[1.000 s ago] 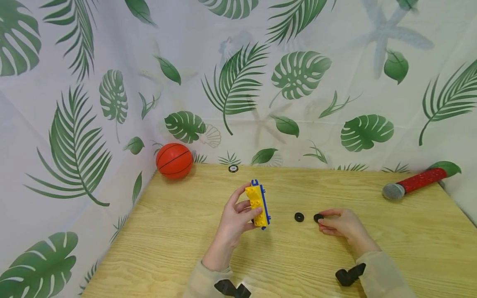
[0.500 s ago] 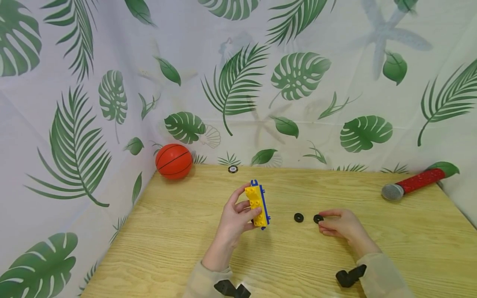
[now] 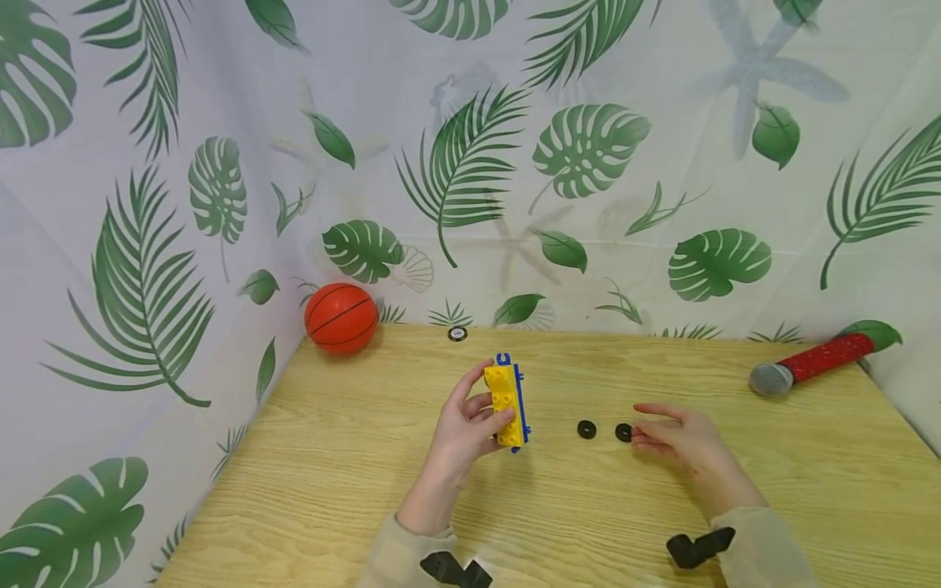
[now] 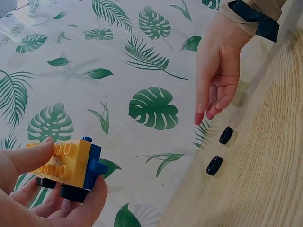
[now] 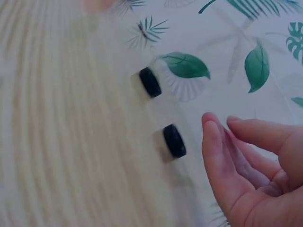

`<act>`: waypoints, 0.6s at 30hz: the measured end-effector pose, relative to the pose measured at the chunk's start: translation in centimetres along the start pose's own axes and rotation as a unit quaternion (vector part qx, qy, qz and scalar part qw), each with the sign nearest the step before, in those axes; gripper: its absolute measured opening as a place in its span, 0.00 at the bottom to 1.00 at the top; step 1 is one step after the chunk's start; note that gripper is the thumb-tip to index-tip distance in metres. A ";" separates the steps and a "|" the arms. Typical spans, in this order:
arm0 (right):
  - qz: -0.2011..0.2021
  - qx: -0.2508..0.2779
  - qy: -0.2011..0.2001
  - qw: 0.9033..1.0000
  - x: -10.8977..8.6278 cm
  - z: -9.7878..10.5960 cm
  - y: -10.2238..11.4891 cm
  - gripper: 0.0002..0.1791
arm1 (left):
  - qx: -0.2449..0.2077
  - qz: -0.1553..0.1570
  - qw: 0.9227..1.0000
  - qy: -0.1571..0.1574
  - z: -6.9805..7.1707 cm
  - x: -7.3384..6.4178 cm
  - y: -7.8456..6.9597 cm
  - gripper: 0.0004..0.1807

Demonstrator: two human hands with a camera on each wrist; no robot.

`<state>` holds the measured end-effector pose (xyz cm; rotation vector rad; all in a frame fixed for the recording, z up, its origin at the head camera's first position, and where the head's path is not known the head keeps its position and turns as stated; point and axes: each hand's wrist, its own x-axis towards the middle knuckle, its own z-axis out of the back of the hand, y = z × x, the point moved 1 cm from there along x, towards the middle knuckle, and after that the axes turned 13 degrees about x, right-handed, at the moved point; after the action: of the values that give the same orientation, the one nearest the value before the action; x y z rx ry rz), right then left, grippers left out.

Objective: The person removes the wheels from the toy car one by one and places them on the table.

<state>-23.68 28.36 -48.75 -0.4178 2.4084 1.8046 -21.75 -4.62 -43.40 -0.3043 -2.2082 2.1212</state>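
Observation:
My left hand (image 3: 465, 420) grips a yellow and blue toy-brick car (image 3: 504, 406), its studded side towards me and a blue hook at its upper end. Black wheels (image 4: 75, 193) show along the car's lower side in the left wrist view; the blue side facing right in the head view has bare axle ends. Two small black toy tyres lie on the table to the right: one (image 3: 586, 429) nearer the car, the other (image 3: 623, 433) by my right fingertips. My right hand (image 3: 687, 445) holds nothing, thumb and forefinger apart, with a gap to the tyres in its wrist view.
A red basketball (image 3: 341, 318) sits at the table's back left corner. A round black-and-white chip (image 3: 457, 333) lies at the back edge. At the back right is a red microphone (image 3: 812, 365). Leaf-printed cloth (image 3: 470, 147) walls the wooden table (image 3: 316, 506).
My right hand has let go of the right-hand tyre, its fingers have spread and it has drawn slightly right. The left hand keeps the car almost in place.

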 end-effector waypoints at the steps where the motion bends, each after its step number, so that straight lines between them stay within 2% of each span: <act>1: 0.012 -0.002 0.005 1.000 -0.1 -0.2 0.3 0.30 | 0.000 -0.001 1.000 -0.001 0.0 0.0 0.0 0.40; 6: 0.056 -0.029 0.014 0.998 -0.6 -1.4 1.5 0.31 | 0.013 -0.001 1.000 -0.011 -0.1 0.2 0.0 0.42; 11: 0.086 -0.039 0.012 0.995 -0.9 -2.7 2.1 0.35 | 0.031 -0.002 0.999 -0.015 -0.3 0.4 -0.1 0.40; 14: 0.103 -0.026 0.016 0.994 -1.0 -3.2 2.3 0.31 | 0.047 0.001 0.999 -0.019 -0.5 0.4 -0.1 0.37; 18: 0.124 -0.005 0.028 0.992 -1.2 -4.1 2.7 0.20 | 0.064 0.004 0.998 -0.023 -0.5 0.4 0.0 0.36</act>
<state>-22.98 25.30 -44.73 -0.1765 2.5902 1.9236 -22.00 -4.03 -43.45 -0.2598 -2.0844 2.2830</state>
